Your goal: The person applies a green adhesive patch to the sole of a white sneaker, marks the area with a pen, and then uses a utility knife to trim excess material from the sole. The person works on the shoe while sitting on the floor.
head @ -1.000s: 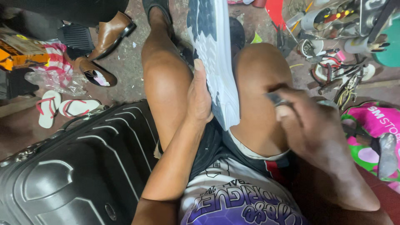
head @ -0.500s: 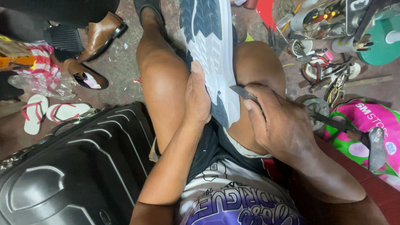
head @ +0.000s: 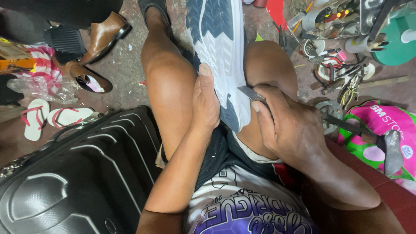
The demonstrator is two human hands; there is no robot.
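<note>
A sports shoe (head: pixel 219 47) lies sole up between my bare knees, its tread white and dark blue. My left hand (head: pixel 206 106) grips the shoe's left side near the heel, thumb along the sole's edge. My right hand (head: pixel 288 125) is closed around a small metal blade (head: pixel 248 93), whose tip rests against the right edge of the sole near the heel. The blade's handle is hidden inside my fist.
A black hard-shell suitcase (head: pixel 73 177) lies at my left. Brown leather shoes (head: pixel 93 56) and white flip-flops (head: pixel 52 119) sit on the floor beyond it. Tins of tools and loose hardware (head: pixel 342 39) crowd the upper right, with a pink and green bag (head: pixel 381 130) below them.
My right hand has moved left from beside my thigh to the shoe, bringing the blade against the sole's edge. My left hand has kept its hold.
</note>
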